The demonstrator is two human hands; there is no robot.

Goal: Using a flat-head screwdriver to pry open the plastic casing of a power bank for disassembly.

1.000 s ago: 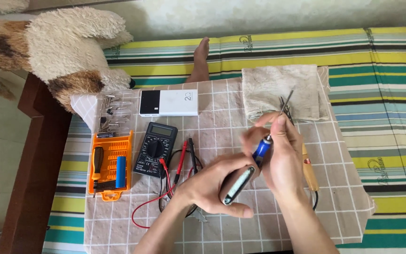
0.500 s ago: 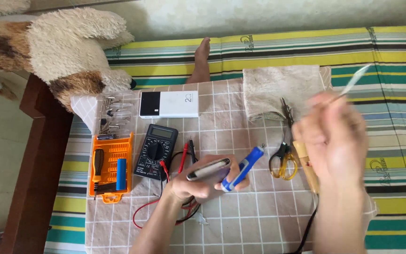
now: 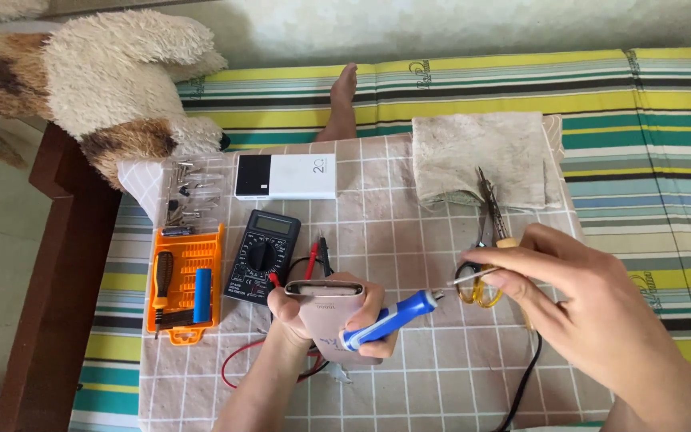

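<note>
left hand point(image 3: 325, 316) is clenched around a pinkish power bank point(image 3: 331, 316), with a blue screwdriver point(image 3: 389, 318) pinned against it by the fingers, tip toward 2 o'clock. right hand point(image 3: 581, 320) is pinched on a thin silver pin-like piece point(image 3: 473, 276), kind cannot be told. a second ago the screwdriver was gripped by the right hand over the power bank; half a second ago that hand was raised at 2 o'clock; now it is lowered with the thin piece just off the screwdriver tip, so the driver has been parked in the left hand and a small part is being handled.

counted on the checked cloth point(image 3: 409, 240) over the bed: one pair of yellow-handled pliers point(image 3: 483, 240) under the right fingers, one black multimeter point(image 3: 263, 256) at 10 o'clock of the left hand with red and black leads point(image 3: 317, 256), one orange bit tray point(image 3: 185, 282) at 9 o'clock, one white box point(image 3: 285, 176) at 11 o'clock, one grey rag point(image 3: 485, 156) at 1 o'clock, one plush toy point(image 3: 97, 80) at far 10 o'clock.
</note>
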